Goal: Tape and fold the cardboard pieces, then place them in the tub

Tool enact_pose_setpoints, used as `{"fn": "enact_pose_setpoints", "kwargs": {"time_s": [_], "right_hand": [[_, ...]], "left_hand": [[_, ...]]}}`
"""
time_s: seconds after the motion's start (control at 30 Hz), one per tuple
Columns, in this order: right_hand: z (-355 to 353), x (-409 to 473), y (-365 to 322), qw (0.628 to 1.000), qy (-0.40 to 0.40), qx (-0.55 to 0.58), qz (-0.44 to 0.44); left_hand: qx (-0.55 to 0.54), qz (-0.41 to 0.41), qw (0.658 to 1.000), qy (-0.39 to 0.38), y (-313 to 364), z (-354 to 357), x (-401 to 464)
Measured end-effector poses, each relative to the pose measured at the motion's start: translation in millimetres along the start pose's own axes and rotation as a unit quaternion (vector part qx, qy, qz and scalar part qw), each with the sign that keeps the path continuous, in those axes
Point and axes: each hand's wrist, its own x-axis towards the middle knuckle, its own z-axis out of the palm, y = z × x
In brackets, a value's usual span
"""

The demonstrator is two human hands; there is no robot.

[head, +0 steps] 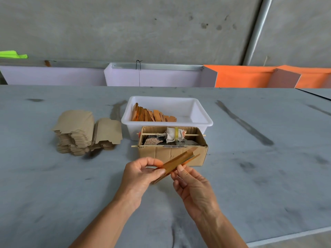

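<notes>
Cardboard piece, folded, was pinched by your left hand and right hand; the tub likely came next.

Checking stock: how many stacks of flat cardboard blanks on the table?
2, both left of the white tub: a taller stack and a lower stack leaning against its right side. More may be hidden behind.

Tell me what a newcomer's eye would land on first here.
First, the two hands in the centre foreground: the left hand and right hand pinch a folded cardboard piece between them. Just behind stands an open cardboard box with sticks across it, and behind that a white tub with folded pieces leaning in a row. To the left lies a stack of flat cardboard.
</notes>
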Motion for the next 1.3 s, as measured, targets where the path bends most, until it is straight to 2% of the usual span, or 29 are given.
{"fn": "enact_pose_setpoints", "kwargs": {"time_s": [0.2,0.5,0.83,1.03,1.1,1.17,1.23,1.3], "right_hand": [[0,1,5,1.0,-0.002,-0.009,0.004],[1,1,10,0.991,0.063,-0.121,-0.015],[-1,4,11,0.987,0.104,-0.113,-0.039],[-12,5,-7,0.986,0.102,-0.12,-0.049],[-13,5,-11,0.987,0.097,-0.123,-0.045],[-14,6,-13,0.987,0.105,-0.117,-0.04],[-12,6,-13,0.987,0.121,-0.102,-0.041],[-10,7,-11,0.987,0.133,-0.079,-0.047]], "left_hand": [[-0.012,-0.043,0.998,-0.048,5,-5,4],[0.057,-0.025,0.995,-0.081,4,-2,2],[0.047,-0.028,0.997,-0.048,-3,10,0],[0.1,-0.015,0.99,-0.096,5,-4,5],[0.088,-0.011,0.993,-0.079,6,-7,7],[0.053,-0.016,0.998,-0.029,5,-6,8],[-0.037,-0.047,0.998,0.031,1,-1,8],[-0.132,-0.076,0.987,0.054,-3,6,6]]}}
